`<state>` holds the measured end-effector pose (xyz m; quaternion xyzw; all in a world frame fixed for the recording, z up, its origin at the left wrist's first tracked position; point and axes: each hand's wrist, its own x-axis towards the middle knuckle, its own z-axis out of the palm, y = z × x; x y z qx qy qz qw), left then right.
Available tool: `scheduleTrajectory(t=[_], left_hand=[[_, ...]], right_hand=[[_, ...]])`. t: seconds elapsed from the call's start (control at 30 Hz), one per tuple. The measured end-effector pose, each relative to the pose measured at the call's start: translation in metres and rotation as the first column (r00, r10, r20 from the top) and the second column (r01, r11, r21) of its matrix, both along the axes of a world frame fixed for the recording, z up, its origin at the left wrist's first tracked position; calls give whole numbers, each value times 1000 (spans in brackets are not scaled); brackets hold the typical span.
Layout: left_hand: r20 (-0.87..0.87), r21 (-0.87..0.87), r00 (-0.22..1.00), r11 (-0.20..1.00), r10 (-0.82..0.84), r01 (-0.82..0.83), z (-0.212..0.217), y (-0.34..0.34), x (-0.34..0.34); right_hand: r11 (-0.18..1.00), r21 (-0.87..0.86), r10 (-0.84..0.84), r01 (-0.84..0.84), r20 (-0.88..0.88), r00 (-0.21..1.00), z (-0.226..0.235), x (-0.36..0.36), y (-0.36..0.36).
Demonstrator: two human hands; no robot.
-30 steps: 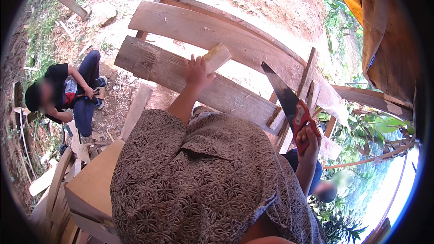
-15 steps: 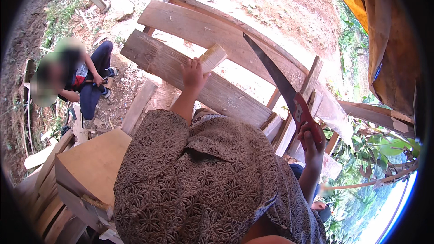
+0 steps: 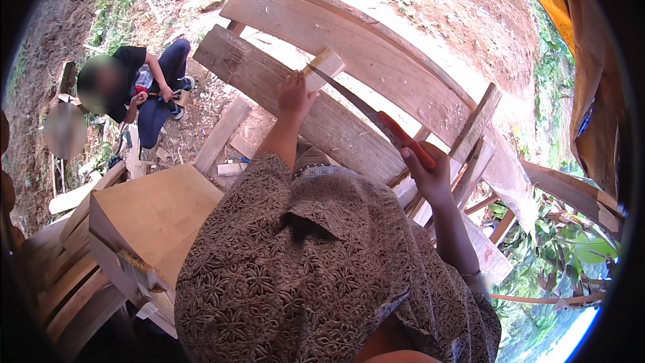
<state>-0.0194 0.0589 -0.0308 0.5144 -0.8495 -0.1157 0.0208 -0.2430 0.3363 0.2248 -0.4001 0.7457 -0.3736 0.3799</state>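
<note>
Left hand [image 3: 294, 96] grips the short pale wood block [image 3: 324, 67] on the far weathered grey plank [image 3: 269, 81]; right hand [image 3: 424, 173], closed on the red-handled long machete [image 3: 366, 111], lays its blade, apparently touching, on the block's right edge.

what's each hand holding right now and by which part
Left hand grips the wood block by its lower end; right hand holds the machete by its red handle.

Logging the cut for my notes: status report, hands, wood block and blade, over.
Left hand gripping small wood block on plank. Right hand shut on red-handled long knife, blade tip at block. Nothing between blade and block.
</note>
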Motion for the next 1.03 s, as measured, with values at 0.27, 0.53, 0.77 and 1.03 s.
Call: scheduleTrajectory(t=[0.27,0.53,0.77,1.03], left_hand=[[-185,-131,972,984,-142,119,-2,-15,13],[-232,-77,952,980,-199,186,-1,-37,23],[-278,-4,952,991,-129,133,-14,-19,26],[-285,32,957,999,50,-42,-11,-18,10]], right_hand=[[995,86,47,-43,-49,998,24,8,-55],[983,179,46,-34,-63,997,51,14,-106],[931,310,185,-191,50,981,84,22,-137],[909,290,295,-300,60,954,83,12,-148]])
